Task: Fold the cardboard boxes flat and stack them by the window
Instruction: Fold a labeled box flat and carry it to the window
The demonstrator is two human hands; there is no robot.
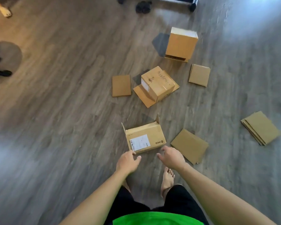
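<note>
A small cardboard box with a white label and "PICO" print (144, 138) stands on the wood floor just ahead of my feet, its far flaps raised. My left hand (127, 162) hovers at its near left corner with fingers loosely bent, holding nothing. My right hand (171, 155) hangs relaxed at the near right corner, also empty. Further off sits a second box with handwriting (157, 83), its flaps splayed on the floor. A taller third box (181, 44) stands beyond it.
Several flattened cardboard pieces lie around: one at the left (121, 85), one at the right (199, 75), one beside my right hand (189, 146), and a small stack far right (261, 127). Dark shoes (143, 6) and a wheeled frame (178, 1) sit at the far edge.
</note>
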